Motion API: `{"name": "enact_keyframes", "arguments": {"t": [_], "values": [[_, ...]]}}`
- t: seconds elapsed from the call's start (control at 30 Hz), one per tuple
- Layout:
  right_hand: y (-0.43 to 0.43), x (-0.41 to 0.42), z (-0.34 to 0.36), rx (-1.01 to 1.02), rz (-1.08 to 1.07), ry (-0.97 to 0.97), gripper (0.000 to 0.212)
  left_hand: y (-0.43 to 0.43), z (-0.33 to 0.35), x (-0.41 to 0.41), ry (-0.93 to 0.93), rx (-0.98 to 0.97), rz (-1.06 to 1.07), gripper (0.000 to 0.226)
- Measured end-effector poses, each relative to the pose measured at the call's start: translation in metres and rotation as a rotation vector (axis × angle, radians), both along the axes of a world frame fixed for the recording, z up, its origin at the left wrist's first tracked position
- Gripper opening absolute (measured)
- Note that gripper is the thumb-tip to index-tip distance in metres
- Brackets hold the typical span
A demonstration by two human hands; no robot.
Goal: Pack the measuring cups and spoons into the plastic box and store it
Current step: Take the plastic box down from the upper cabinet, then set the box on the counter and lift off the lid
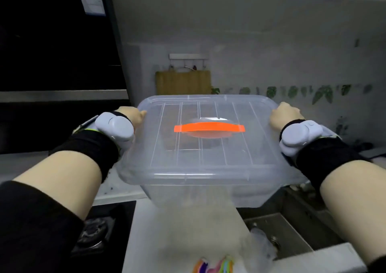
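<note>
Clear lidded plastic box (pixel 208 162), orange handle (pixel 209 128)

Wooden cutting board (pixel 183 82) against wall, gas stove (pixel 94 235), sink (pixel 277 233)

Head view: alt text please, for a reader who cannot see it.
Two hands, left hand and right hand, hold a lidded clear plastic box with an orange handle raised above a kitchen counter, between stove and sink.
</note>
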State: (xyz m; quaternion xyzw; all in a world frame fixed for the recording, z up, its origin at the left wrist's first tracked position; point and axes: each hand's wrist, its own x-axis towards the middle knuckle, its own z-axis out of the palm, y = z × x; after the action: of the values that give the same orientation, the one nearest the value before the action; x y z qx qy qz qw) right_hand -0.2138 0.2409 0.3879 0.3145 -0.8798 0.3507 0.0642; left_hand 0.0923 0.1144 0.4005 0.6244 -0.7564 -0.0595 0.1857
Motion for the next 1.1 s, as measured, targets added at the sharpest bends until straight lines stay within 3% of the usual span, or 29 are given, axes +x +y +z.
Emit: {"name": "enact_keyframes", "arguments": {"t": [0.3,0.5,0.67,0.87,1.1], "values": [[-0.075,-0.03,-0.062,0.167,0.124,-0.077,0.029,-0.07,-0.079,-0.014,0.093,0.187,0.078,0.059],[-0.148,-0.058,-0.111,0.243,0.23,-0.115,0.032,-0.123,-0.141,-0.028,0.374,0.41,0.121,0.055],[-0.167,-0.063,-0.133,0.204,0.263,-0.131,0.033,-0.133,-0.163,-0.027,0.479,0.416,0.155,0.04],[-0.204,-0.07,-0.182,0.203,0.303,-0.171,0.037,-0.158,-0.205,-0.032,0.45,0.398,0.238,0.049],[-0.232,-0.07,-0.234,0.182,0.285,-0.228,0.041,-0.192,-0.252,-0.033,0.269,0.442,0.234,0.055]]}}
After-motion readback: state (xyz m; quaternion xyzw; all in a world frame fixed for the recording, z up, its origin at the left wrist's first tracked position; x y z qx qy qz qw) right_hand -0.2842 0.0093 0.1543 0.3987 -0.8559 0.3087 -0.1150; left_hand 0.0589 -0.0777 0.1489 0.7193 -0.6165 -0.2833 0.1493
